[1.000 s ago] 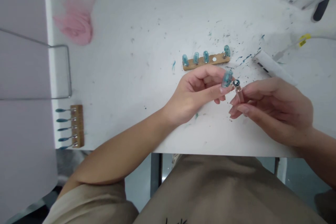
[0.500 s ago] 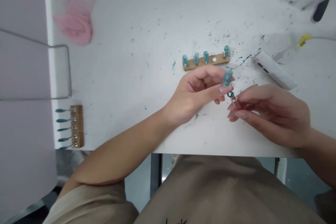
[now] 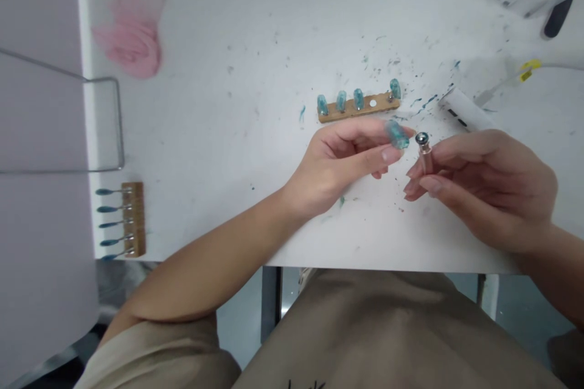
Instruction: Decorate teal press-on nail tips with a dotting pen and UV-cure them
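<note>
The left hand (image 3: 347, 161) lies on the white desk (image 3: 255, 30) with thumb and fingers closed on a small blue-green nail tip (image 3: 396, 134), held up just past the fingertips. The right hand (image 3: 483, 185) is closed round a thin pinkish tool (image 3: 425, 155) whose round metal head points at the nail tip, very near it but not touching as far as can be seen.

Just beyond the hands lies a wooden strip (image 3: 358, 107) carrying four more blue-green tips, with one peg bare. At the near left edge of the desk a second wooden strip (image 3: 134, 219) shows five tips side on. A pink cloth (image 3: 132, 42) lies far left.

The step in hand looks like working on the one tip taken off the strip; the next move probably calls for bringing the tool head squarely onto the tip while the left hand keeps it steady
</note>
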{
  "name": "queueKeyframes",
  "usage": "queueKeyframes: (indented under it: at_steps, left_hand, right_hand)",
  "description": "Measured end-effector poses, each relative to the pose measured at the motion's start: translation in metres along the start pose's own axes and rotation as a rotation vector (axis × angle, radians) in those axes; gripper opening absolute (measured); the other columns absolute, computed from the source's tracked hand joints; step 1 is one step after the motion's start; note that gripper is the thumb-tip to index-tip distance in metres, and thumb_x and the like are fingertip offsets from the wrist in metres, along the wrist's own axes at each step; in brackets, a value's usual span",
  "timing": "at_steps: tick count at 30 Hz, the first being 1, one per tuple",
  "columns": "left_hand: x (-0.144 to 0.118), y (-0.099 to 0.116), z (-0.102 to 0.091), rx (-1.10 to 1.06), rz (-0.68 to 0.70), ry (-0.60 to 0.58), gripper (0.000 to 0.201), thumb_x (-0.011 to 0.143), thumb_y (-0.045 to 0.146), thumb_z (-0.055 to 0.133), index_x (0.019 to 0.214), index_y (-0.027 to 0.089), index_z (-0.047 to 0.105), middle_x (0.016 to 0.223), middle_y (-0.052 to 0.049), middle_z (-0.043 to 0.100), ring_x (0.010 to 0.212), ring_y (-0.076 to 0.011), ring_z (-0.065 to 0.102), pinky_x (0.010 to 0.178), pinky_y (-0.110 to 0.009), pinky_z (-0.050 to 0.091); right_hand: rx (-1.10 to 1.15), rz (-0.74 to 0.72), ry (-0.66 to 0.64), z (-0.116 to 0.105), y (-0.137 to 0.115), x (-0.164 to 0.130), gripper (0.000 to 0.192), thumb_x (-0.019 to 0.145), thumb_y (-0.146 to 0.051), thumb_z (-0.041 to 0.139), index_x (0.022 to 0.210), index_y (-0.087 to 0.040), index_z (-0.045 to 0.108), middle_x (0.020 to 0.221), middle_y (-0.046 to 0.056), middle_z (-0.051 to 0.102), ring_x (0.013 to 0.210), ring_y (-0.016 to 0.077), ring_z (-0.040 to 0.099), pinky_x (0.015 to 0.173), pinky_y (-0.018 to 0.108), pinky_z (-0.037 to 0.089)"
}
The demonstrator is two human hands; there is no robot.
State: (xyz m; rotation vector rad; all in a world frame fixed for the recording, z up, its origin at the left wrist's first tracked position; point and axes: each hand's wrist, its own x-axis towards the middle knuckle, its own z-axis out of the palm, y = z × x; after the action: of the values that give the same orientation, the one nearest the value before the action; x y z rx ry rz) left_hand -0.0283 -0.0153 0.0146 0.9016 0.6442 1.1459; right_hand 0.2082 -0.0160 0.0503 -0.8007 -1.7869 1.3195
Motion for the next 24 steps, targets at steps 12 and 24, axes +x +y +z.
queueKeyframes:
  at_steps: [12, 24]
  left_hand:
    - [-0.0026, 0.0012, 0.0018, 0.041, -0.015, 0.046, 0.01, 0.096, 0.045, 0.098, 0.1, 0.036, 0.096, 0.11, 0.001, 0.091, 0.08, -0.0105, 0.074, 0.075, -0.025, 0.065]
    - [-0.0008, 0.0004, 0.0029, 0.01, -0.048, 0.072, 0.015, 0.089, 0.044, 0.104, 0.096, 0.034, 0.095, 0.116, 0.002, 0.091, 0.079, -0.0096, 0.074, 0.072, -0.024, 0.065]
  right_hand:
    - [0.024, 0.053, 0.043, 0.0032, -0.0039, 0.0001, 0.026, 0.105, -0.012, 0.078, 0.123, -0.03, 0.078, 0.112, -0.002, 0.081, 0.095, 0.0089, 0.081, 0.084, 0.024, 0.076]
    - [-0.009, 0.033, 0.013, 0.0015, -0.0017, -0.0024, 0.027, 0.104, -0.01, 0.077, 0.124, -0.029, 0.077, 0.112, 0.0, 0.079, 0.092, 0.0114, 0.082, 0.081, 0.026, 0.077]
